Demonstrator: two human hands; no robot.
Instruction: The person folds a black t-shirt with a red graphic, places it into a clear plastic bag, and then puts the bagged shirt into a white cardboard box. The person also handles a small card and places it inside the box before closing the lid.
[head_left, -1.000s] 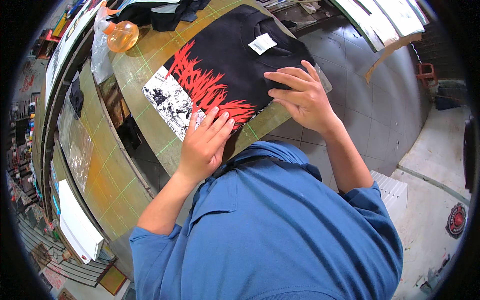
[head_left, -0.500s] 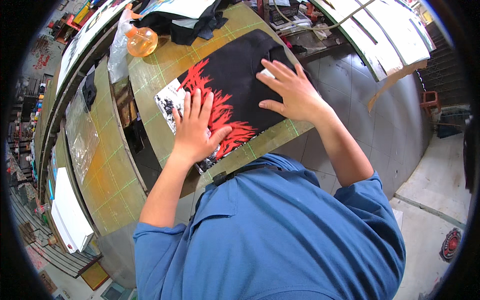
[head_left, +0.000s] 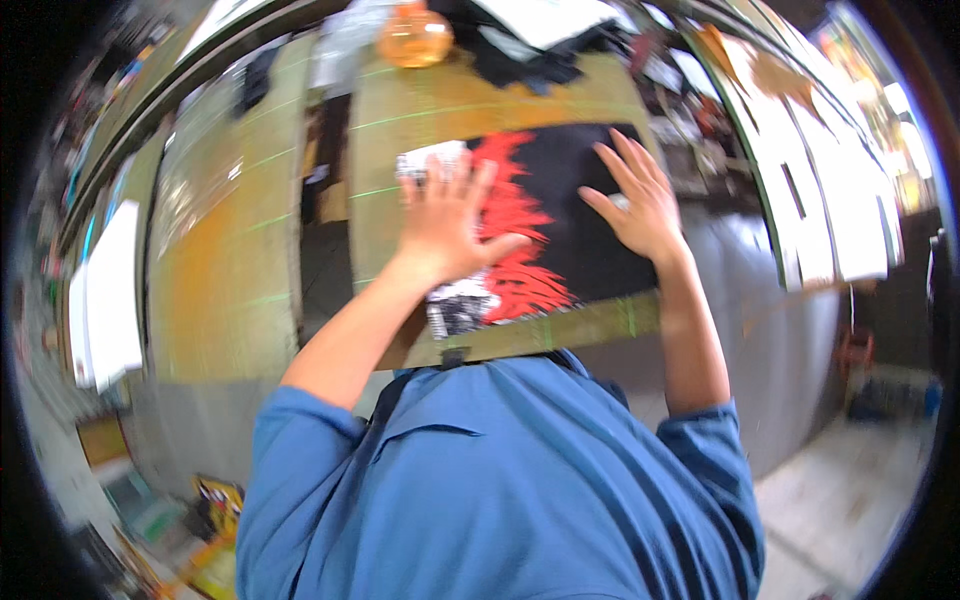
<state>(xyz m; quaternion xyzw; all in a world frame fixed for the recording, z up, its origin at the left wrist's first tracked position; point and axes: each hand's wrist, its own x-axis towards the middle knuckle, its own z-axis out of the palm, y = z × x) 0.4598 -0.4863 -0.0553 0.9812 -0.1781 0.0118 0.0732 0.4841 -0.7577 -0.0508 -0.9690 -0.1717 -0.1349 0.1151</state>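
The folded shirt point(head_left: 572, 222) lies flat on the surface point(head_left: 400, 107) at 12 o'clock, black with a jagged red band point(head_left: 528, 283) and black-and-white print point(head_left: 465, 308) along its 9 o'clock side. Fingers splayed, gripping nothing, the left hand point(head_left: 443, 222) covers part of the print, the right hand point(head_left: 645, 208) the black at 3 o'clock.

My feed comes from the left of two fisheye cameras worn on the person's head. I look steeply down over the blue shirt front point(head_left: 520, 480) and forward along the worktop point(head_left: 430, 110), near enough that the left hand point(head_left: 445, 225) and right hand point(head_left: 640, 205) show large; straight edges bend toward the dark round rim.
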